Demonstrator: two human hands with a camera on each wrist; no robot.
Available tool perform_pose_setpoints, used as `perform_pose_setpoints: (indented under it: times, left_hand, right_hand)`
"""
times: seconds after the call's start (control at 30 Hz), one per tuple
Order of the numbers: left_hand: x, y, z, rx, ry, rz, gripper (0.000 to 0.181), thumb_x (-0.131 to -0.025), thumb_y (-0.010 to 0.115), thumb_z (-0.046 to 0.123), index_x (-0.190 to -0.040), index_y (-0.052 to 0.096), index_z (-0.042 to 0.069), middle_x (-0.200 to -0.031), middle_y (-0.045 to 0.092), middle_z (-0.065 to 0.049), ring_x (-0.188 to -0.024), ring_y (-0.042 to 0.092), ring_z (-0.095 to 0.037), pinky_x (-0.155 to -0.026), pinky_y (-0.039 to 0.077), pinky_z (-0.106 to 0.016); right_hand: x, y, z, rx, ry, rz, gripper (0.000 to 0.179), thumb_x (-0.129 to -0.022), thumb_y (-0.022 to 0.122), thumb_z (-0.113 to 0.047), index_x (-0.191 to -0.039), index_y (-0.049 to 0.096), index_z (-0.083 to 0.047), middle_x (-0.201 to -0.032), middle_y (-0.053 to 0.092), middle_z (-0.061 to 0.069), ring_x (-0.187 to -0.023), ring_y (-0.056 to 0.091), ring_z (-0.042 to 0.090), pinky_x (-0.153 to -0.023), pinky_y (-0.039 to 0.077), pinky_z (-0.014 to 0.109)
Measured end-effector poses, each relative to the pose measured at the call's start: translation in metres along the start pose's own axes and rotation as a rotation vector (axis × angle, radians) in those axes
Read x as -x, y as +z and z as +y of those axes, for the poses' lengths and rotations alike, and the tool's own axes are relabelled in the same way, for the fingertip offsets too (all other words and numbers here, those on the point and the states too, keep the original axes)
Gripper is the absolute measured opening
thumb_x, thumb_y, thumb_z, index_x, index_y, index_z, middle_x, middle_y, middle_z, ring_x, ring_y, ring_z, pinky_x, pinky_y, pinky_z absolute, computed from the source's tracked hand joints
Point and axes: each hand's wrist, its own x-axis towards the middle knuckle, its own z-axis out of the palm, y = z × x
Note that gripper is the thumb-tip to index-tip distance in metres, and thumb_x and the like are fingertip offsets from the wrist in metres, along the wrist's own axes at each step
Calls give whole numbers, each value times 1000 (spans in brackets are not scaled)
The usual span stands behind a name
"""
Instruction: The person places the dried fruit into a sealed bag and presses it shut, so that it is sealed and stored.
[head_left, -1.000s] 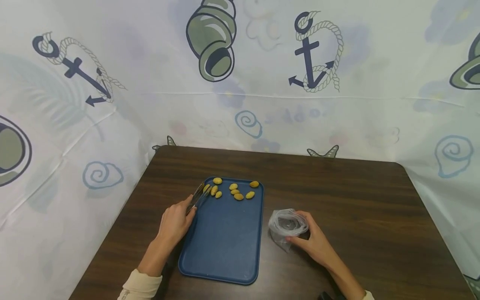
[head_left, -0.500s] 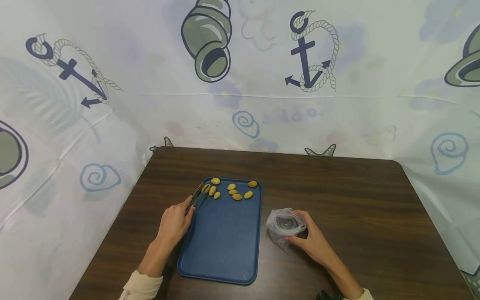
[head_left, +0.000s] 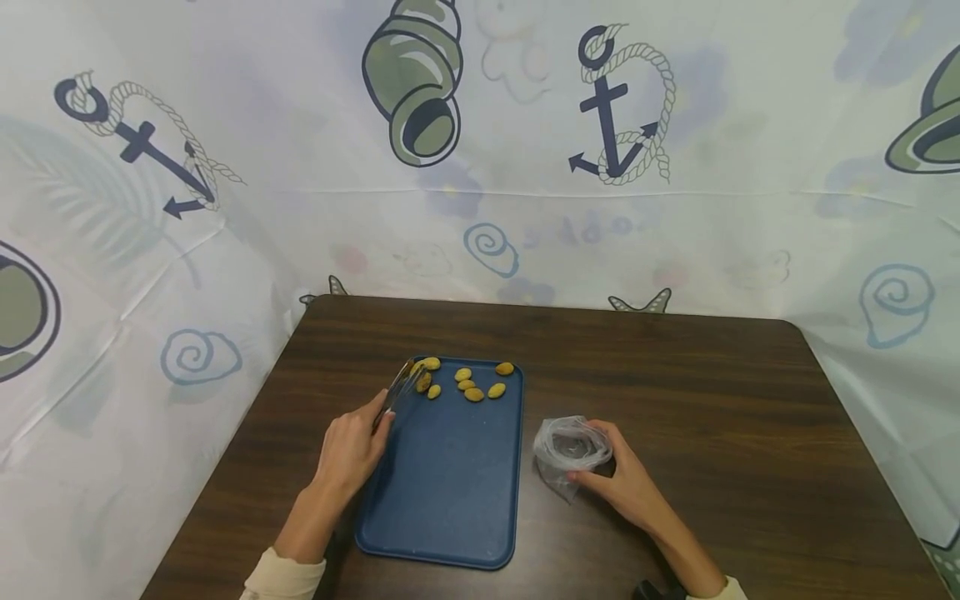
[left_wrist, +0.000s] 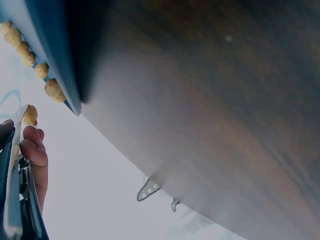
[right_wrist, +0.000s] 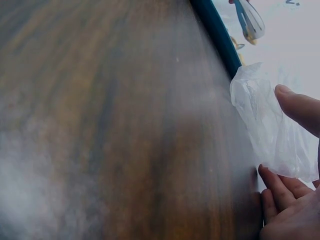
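Note:
My left hand (head_left: 351, 446) grips a pair of metal tongs (head_left: 392, 392) over the far left corner of a blue tray (head_left: 450, 500). At the tips of the tongs, in the left wrist view, is an oval yellow-brown piece (left_wrist: 30, 116) that looks like a nut in its shell. Several similar pieces (head_left: 474, 395) lie along the tray's far end. Right of the tray, my right hand (head_left: 626, 483) holds a clear plastic bag (head_left: 573, 446) by its side, thumb and fingers apart around it. The bag's mouth faces up, its rim rolled outward.
A dark brown wooden table (head_left: 712, 417) carries everything. Behind and to the left hangs a white cloth (head_left: 337, 233) printed with anchors and shells. A small black object (head_left: 647, 590) shows at the bottom edge by my right forearm.
The tips of the tongs have risen slightly and shifted right, with a yellow-brown piece at them. My right hand and the bag stay in place; the view has shifted a little.

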Motion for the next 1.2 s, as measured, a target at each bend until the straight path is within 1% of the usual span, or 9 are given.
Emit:
perform_pose_setpoints:
  times: [0.13,0.2,0.33,0.53,0.73,0.97,1.07,1.13,1.2]
  left_hand:
    - [1,-2,5,20,20,15,41,-95,73,11,-132,67,-5,-108,76,-26,-75,75,-38,-62,57,-51]
    - [1,-3,6,27,24,24,41,-94,74,11,-131,67,-5,-105,77,-25,-68,73,-31,-59,55,-48]
    - [-1,-3,10,37,41,29,41,-93,76,11,-130,69,-3,-95,79,-20,-59,60,-18,-55,50,-41]
    - [2,-4,16,56,36,0,43,-93,76,13,-133,68,1,-84,77,-14,-55,46,-10,-53,39,-29]
    - [7,-6,25,82,38,2,43,-93,77,13,-134,69,4,-67,66,-5,-47,31,-3,-46,29,-23]
    - [7,-9,32,86,109,42,41,-90,80,12,-130,71,3,-93,80,-12,-55,48,-3,-54,42,-25]
    - [7,-10,36,85,121,39,42,-90,80,12,-130,72,4,-80,77,-7,-54,44,-1,-54,40,-23]
    - [7,-11,38,87,125,33,42,-90,80,13,-130,72,5,-68,69,0,-52,39,1,-52,36,-21]
    - [7,-11,41,89,135,33,43,-89,81,13,-130,72,5,-65,66,2,-51,37,2,-52,35,-21]
  right_hand:
    - [0,1,1,4,-1,5,73,-82,88,-36,-142,47,-25,-146,56,8,-133,52,30,-111,37,64]
    - [0,1,1,-1,-6,8,73,-82,88,-35,-142,47,-24,-145,56,8,-133,52,30,-111,36,64]
    - [1,0,3,-9,-13,21,73,-82,88,-34,-142,47,-22,-144,57,8,-132,52,30,-112,35,64]
    - [0,-1,5,-24,-31,14,71,-83,88,-34,-141,47,-24,-140,59,5,-129,53,28,-110,38,60]
    - [-2,-2,7,-33,-42,6,71,-83,88,-35,-141,47,-26,-139,59,3,-129,54,27,-110,38,60]
    - [-2,-2,7,-26,-56,-6,70,-84,87,-35,-141,47,-26,-140,58,4,-132,52,29,-111,36,65]
    - [-3,-2,7,-26,-62,-7,70,-84,86,-35,-141,47,-25,-140,58,4,-132,52,29,-110,36,66]
    - [-3,-3,7,-24,-63,-4,70,-84,87,-35,-141,47,-25,-139,59,4,-132,52,29,-110,36,66]
    - [-2,-3,7,-24,-63,-1,70,-84,87,-35,-141,47,-25,-139,59,4,-131,52,29,-110,36,65]
